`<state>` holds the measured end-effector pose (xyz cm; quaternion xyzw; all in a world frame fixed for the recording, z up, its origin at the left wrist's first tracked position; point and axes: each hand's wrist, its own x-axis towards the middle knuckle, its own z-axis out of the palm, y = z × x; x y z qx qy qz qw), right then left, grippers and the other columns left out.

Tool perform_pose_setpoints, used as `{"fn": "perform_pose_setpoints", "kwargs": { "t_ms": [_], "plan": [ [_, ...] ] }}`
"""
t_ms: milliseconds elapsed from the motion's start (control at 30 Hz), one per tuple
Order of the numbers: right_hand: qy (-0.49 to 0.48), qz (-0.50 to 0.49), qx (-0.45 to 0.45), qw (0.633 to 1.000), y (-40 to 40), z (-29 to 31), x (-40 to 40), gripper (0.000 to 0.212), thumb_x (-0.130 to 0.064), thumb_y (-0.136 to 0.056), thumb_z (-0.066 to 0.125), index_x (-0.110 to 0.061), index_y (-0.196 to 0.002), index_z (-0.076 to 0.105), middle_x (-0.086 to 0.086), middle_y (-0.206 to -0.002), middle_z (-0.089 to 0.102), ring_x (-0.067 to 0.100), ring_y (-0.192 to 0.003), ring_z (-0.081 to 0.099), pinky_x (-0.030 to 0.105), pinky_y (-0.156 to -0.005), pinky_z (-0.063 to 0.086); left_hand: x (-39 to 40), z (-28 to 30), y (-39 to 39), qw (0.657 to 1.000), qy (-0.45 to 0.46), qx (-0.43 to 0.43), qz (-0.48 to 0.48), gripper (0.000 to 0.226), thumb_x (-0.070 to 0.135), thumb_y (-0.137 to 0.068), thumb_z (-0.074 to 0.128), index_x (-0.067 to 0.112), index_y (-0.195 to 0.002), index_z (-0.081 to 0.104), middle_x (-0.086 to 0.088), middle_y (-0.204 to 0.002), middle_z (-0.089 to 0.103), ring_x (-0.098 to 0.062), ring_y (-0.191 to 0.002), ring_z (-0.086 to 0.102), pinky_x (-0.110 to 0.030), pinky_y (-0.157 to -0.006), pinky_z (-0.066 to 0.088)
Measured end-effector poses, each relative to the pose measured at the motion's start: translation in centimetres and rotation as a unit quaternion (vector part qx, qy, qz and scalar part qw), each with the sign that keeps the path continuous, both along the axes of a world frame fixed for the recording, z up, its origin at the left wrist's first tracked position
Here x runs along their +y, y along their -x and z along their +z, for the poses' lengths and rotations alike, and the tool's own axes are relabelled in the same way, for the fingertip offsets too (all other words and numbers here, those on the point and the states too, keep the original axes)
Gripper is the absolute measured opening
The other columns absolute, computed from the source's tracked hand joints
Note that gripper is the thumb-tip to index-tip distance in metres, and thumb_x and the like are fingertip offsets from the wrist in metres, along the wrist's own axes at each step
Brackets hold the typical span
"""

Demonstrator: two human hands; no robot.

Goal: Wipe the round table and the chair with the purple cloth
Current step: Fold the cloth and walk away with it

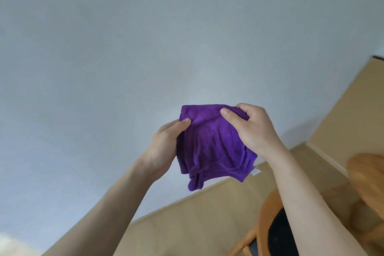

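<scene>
the cloth (212, 143) is held up in the air, folded and bunched, by both hands. its left edge is gripped by the left hand (166, 143), its top right corner is pinched by the right hand (251, 127). below right, the chair (268, 220) and the table (367, 174) are seen, well apart from the cloth; behind is the wall (145, 37).

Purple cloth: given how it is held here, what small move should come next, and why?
Probably lower it to the round table. Both the left hand and right hand hold the bunched purple cloth in the air before the wall, touching neither table nor chair.
</scene>
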<state>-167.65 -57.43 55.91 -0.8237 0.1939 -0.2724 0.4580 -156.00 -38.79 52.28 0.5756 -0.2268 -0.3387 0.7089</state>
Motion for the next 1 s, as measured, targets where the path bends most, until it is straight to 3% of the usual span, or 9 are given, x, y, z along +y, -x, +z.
{"fn": "perform_pose_setpoints", "kwargs": {
  "t_ms": [167,333,600,800,1000],
  "plan": [
    [-0.02,0.149,0.007,0.989,-5.4,-1.7,8.9,0.052,-0.038,-0.094,0.073,0.003,-0.07,0.05,0.0,-0.058,0.041,0.016,-0.056,0.041,0.035,-0.059,0.035,11.5,-1.0,0.7,0.988,-0.021,0.021,0.151,0.04,0.032,-0.091,0.062,-0.001,-0.112,0.07,-0.019,-0.112,0.075,-0.034,-0.108,0.072,-0.049,-0.102,0.053],
    [-0.021,0.269,0.006,0.963,-10.9,-2.1,20.4,0.057,-0.04,-0.093,0.073,0.008,-0.076,0.049,0.004,-0.06,0.04,0.018,-0.057,0.04,0.035,-0.058,0.035,23.5,-1.2,-0.2,0.958,-0.032,0.019,0.284,0.026,0.022,-0.102,0.056,0.002,-0.109,0.072,-0.019,-0.11,0.076,-0.035,-0.107,0.072,-0.044,-0.094,0.055],
    [0.004,0.385,0.011,0.923,-18.5,-1.7,37.7,0.055,-0.038,-0.095,0.071,0.004,-0.071,0.045,0.001,-0.06,0.037,0.017,-0.057,0.037,0.034,-0.056,0.031,41.0,-1.0,-1.9,0.926,-0.019,0.004,0.377,0.025,0.035,-0.097,0.061,0.019,-0.109,0.077,-0.013,-0.115,0.075,-0.03,-0.107,0.073,-0.032,-0.081,0.058],
    [0.011,0.425,-0.001,0.905,-22.2,-1.1,49.7,0.047,-0.033,-0.097,0.07,-0.015,-0.06,0.046,-0.011,-0.054,0.038,0.012,-0.053,0.038,0.024,-0.051,0.032,53.7,0.2,-4.1,0.909,-0.043,-0.014,0.414,0.034,0.037,-0.096,0.061,0.01,-0.113,0.073,-0.021,-0.116,0.071,-0.032,-0.103,0.069,-0.047,-0.093,0.052],
    [0.02,0.457,0.003,0.889,-25.4,0.1,57.4,0.045,-0.037,-0.097,0.069,0.003,-0.078,0.061,0.01,-0.064,0.051,0.026,-0.061,0.048,0.042,-0.06,0.044,61.2,-0.1,-7.3,0.893,-0.044,-0.017,0.447,0.041,0.032,-0.103,0.058,-0.007,-0.111,0.066,-0.018,-0.099,0.069,-0.029,-0.091,0.063,-0.045,-0.086,0.042]
  ]
}}
